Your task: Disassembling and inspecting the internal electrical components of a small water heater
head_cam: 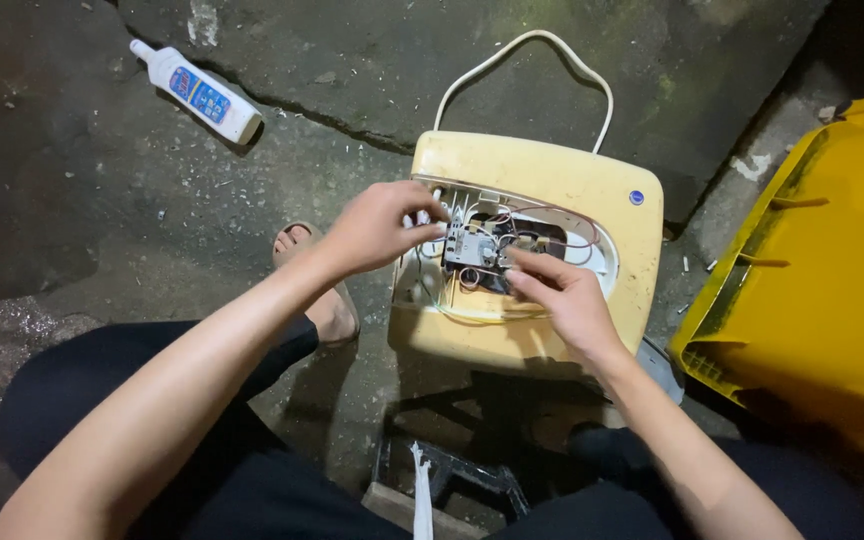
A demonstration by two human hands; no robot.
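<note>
Sitting between both hands' fingers [432, 212]: switch block [469, 246]

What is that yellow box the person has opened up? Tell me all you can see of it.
The pale yellow plastic appliance casing stands on the rough concrete floor, scuffed and aged. A white cord loops above it. Its front panel is off, baring a small grey switch block and thin wires. The left hand and right hand both reach inside.

Yellow bin [832, 270] crowds the heater's [552, 190] right side.
</note>
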